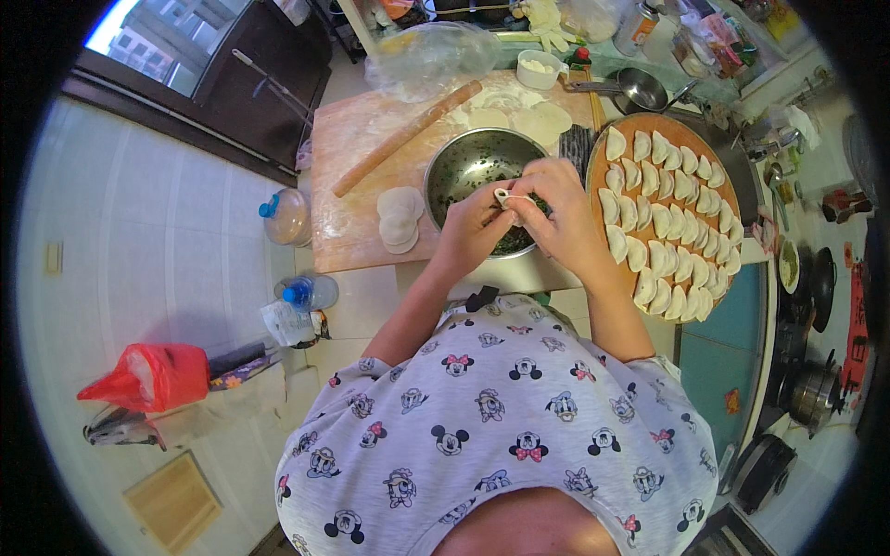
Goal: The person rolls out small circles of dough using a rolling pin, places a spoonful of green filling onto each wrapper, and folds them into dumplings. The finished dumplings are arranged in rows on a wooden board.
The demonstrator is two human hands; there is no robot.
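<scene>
Both my left hand (476, 221) and my right hand (556, 212) pinch one dumpling (509, 199) between their fingertips. Its wrapper is folded, with a small gap at the left end, and my fingers hide much of it. Directly below is a steel mixing bowl (445, 149) holding chopped green filling (516, 240). Left of the bowl, several round dough wrappers (398, 221) lie overlapped on the floured wooden board (348, 240). To the right, a round wooden board (629, 124) carries rows of folded dumplings (662, 221).
A rolling pin (407, 139) lies diagonally on the board. Behind the bowl are more wrappers (542, 124), loose flour and a white cup (537, 69). A small pan (641, 90) sits behind the round board. Plastic bottles (286, 217) stand on the floor at left.
</scene>
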